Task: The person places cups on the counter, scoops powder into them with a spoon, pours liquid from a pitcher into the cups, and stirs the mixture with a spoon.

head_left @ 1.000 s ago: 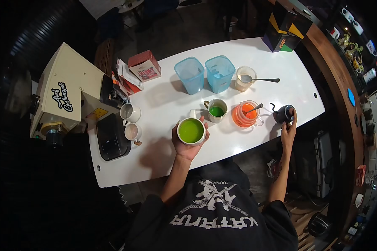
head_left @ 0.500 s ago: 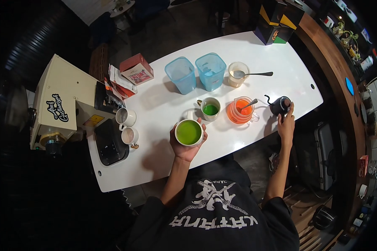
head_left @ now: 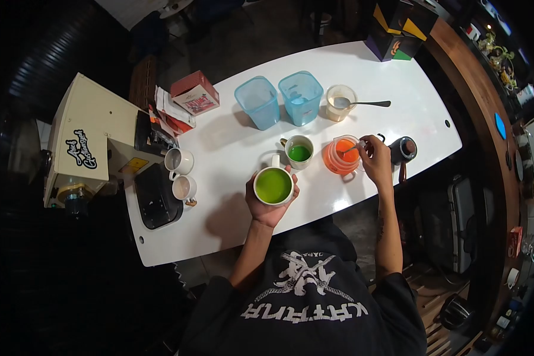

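My left hand (head_left: 264, 212) is wrapped round a white mug (head_left: 273, 204) of bright green liquid, raised at the table's near side. Just beyond it stands a second mug (head_left: 301, 165) with darker green liquid. My right hand (head_left: 377, 163) pinches the handle end of a spoon (head_left: 354, 148), whose other end rests in a glass jug (head_left: 340, 170) of orange-red liquid. To the right of that hand is a small black gooseneck kettle (head_left: 404, 150), standing on the table with its spout partly hidden behind the fingers.
Two blue plastic containers (head_left: 263, 111) (head_left: 302, 105) and a glass cup (head_left: 337, 113) with a spoon stand farther back. At left are two white mugs (head_left: 178, 161) (head_left: 184, 188), a red box (head_left: 196, 94) and a cream machine (head_left: 80, 136). Dark boxes (head_left: 397, 32) occupy the far corner of the white table (head_left: 391, 83).
My right hand has let go of the black kettle and moved left to the spoon in the orange jug. The kettle now sits turned on the table. My left hand still holds the mug.
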The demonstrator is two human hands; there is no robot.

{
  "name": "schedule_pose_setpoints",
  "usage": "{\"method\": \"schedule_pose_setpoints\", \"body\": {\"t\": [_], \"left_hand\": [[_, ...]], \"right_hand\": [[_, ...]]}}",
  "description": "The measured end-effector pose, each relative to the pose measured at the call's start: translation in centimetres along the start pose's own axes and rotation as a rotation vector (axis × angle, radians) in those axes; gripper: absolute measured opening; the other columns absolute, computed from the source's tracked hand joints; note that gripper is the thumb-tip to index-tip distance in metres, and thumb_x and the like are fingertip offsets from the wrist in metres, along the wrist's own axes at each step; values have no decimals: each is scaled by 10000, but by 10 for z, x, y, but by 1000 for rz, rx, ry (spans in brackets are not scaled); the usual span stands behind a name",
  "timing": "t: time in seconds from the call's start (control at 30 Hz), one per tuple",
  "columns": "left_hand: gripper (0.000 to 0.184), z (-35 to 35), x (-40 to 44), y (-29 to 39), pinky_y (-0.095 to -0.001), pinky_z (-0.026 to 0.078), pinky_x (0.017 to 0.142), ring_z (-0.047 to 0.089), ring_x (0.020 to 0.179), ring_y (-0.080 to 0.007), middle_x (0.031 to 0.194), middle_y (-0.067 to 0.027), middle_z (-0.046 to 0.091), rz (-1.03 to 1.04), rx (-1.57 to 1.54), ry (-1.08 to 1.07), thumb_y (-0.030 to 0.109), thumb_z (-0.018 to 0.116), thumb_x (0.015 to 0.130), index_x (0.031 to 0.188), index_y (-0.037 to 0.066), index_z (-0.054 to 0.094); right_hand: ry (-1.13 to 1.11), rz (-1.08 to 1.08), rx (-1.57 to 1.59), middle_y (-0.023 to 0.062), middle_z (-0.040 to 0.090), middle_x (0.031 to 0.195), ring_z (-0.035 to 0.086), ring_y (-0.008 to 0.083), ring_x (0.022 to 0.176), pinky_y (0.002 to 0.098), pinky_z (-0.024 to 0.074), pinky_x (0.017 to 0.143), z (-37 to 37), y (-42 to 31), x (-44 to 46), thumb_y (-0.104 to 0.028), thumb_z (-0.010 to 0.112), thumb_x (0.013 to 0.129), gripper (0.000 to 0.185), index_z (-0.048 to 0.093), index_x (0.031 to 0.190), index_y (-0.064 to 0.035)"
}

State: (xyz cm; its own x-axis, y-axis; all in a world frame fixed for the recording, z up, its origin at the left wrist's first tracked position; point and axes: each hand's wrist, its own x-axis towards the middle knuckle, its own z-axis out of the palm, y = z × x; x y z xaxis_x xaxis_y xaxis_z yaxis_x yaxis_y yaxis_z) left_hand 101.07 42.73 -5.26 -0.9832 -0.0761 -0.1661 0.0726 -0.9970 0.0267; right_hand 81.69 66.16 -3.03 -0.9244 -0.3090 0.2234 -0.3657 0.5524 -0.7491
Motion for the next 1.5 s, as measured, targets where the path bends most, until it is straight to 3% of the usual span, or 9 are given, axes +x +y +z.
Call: {"method": "schedule_pose_setpoints", "body": {"t": [0.23,0.3,0.43,0.47,0.6,0.7,0.9,1.13,1.5], "left_hand": [[560,4,-2,0,-471,454,977,526,1169,-369,1312,-194,568,19,-14,-17,463,533,940,1324,56,549],[563,6,-3,1,-472,455,976,526,1170,-368,1312,-194,567,17,-12,-24,465,530,941,1326,55,547],[564,5,-3,1,-475,456,978,525,1174,-365,1313,-192,566,14,-3,-13,468,520,946,1333,58,541],[564,5,-3,1,-475,456,978,525,1174,-365,1313,-192,566,7,-4,-12,468,520,946,1333,58,541],[642,6,-2,0,-449,458,963,542,1151,-347,1313,-186,591,6,10,-4,508,514,930,1301,-13,563],[636,6,-1,1,-452,459,968,541,1154,-348,1312,-186,592,-1,-7,-11,502,519,929,1302,-11,563],[638,4,2,2,-460,459,981,544,1168,-349,1303,-181,594,4,-9,-34,495,526,925,1312,-11,553],[712,7,3,0,-479,481,967,545,1187,-349,1262,-194,595,3,24,-71,543,465,934,1349,-32,515],[653,0,-3,3,-480,485,1002,573,1198,-357,1381,-150,563,48,9,-63,546,440,937,1351,53,548]], "right_hand": [[-109,36,46,178,645,771,599,258,627,366,463,600,8,-14,-3,-63,645,867,123,675,930,39],[-74,-137,64,177,641,802,596,271,638,369,462,605,5,-16,-6,-43,622,884,127,673,960,45],[2,-164,31,179,622,814,589,291,660,376,458,622,-20,-38,-8,-6,594,896,116,663,975,42],[69,-258,21,129,557,708,472,171,579,318,378,549,-23,-36,-7,-21,617,928,94,653,956,61],[148,-202,42,72,586,751,521,104,674,259,416,595,-45,-51,-12,-38,583,979,144,651,1008,86],[214,-145,88,140,651,807,584,191,680,316,450,620,-61,-63,-18,-32,591,951,155,684,1046,48],[325,-85,418,39,642,794,557,77,690,220,432,616,-65,-101,-37,-43,557,999,183,684,1034,84],[-61,-182,456,120,691,767,667,163,658,272,502,608,-18,-162,-76,47,642,877,94,692,956,56],[-97,-325,335,138,609,702,600,189,532,306,448,492,34,-171,-78,45,686,829,175,677,1004,55]]}}
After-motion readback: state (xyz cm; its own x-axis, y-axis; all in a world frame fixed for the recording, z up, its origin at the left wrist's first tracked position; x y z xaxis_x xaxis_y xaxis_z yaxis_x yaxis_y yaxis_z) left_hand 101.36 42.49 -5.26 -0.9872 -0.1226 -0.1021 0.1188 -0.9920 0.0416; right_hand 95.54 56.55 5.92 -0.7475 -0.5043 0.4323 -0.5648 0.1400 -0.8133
